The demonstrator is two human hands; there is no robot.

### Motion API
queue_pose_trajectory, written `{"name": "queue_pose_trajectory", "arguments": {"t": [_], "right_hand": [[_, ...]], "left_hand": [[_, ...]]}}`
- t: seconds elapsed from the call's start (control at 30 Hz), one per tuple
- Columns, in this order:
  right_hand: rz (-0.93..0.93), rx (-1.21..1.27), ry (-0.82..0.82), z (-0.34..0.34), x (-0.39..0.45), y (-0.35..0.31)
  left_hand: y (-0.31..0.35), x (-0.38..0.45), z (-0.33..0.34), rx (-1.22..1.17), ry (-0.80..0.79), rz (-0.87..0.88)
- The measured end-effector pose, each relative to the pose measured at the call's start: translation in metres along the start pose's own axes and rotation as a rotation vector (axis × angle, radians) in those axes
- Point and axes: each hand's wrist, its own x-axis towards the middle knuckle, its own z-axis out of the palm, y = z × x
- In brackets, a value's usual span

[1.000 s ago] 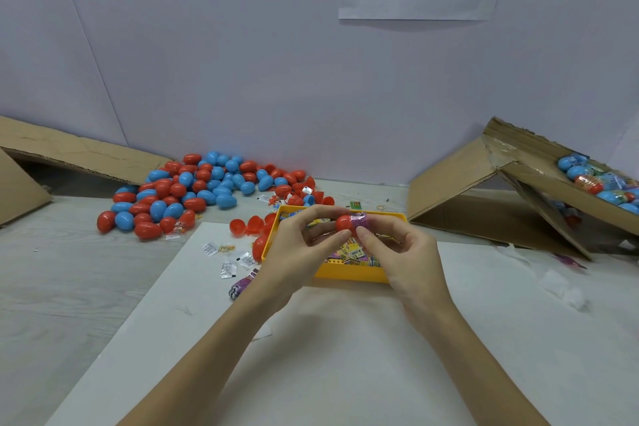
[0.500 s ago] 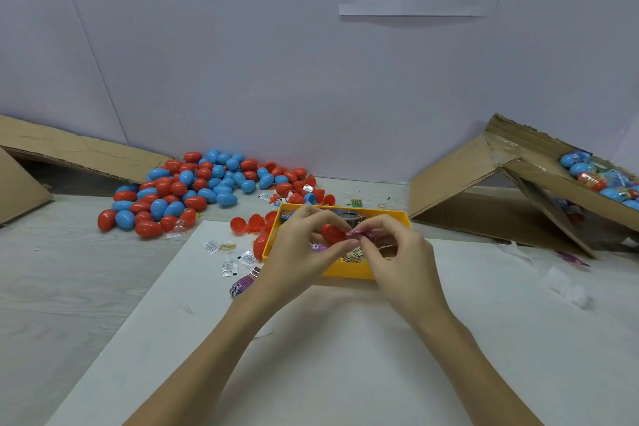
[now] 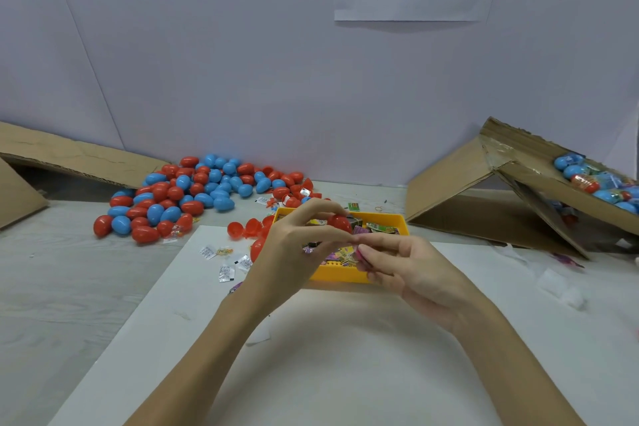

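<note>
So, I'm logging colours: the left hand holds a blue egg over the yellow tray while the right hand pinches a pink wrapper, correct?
Not quite. The head view shows the egg in the left hand is red, not blue. The rest stands: it is held over the yellow tray, and the right hand pinches a pink wrapper.

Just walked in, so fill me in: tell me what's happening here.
A person works over a yellow tray. The left grip holds a red egg; the right grip pinches a pink wrapper beside it. Loose red and blue eggs lie piled at left; wrapped ones sit in the cardboard box at right.
</note>
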Motion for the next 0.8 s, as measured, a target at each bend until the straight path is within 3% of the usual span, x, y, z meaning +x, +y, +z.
{"name": "queue_pose_trajectory", "arguments": {"t": [0.13, 0.2, 0.4, 0.8], "right_hand": [[0.033, -0.016, -0.013, -0.001, 0.0, 0.0], [0.017, -0.014, 0.037, -0.001, 0.001, 0.002], [-0.226, -0.106, 0.482, -0.002, 0.008, 0.01], [-0.225, -0.272, 0.528, 0.008, 0.013, 0.023]], "left_hand": [[-0.001, -0.001, 0.003, 0.032, -0.039, -0.004], [-0.003, -0.002, 0.005, -0.014, -0.015, -0.089], [0.008, -0.004, 0.016, -0.407, 0.059, -0.464], [0.008, -0.006, 0.022, -0.53, 0.045, -0.625]]}}
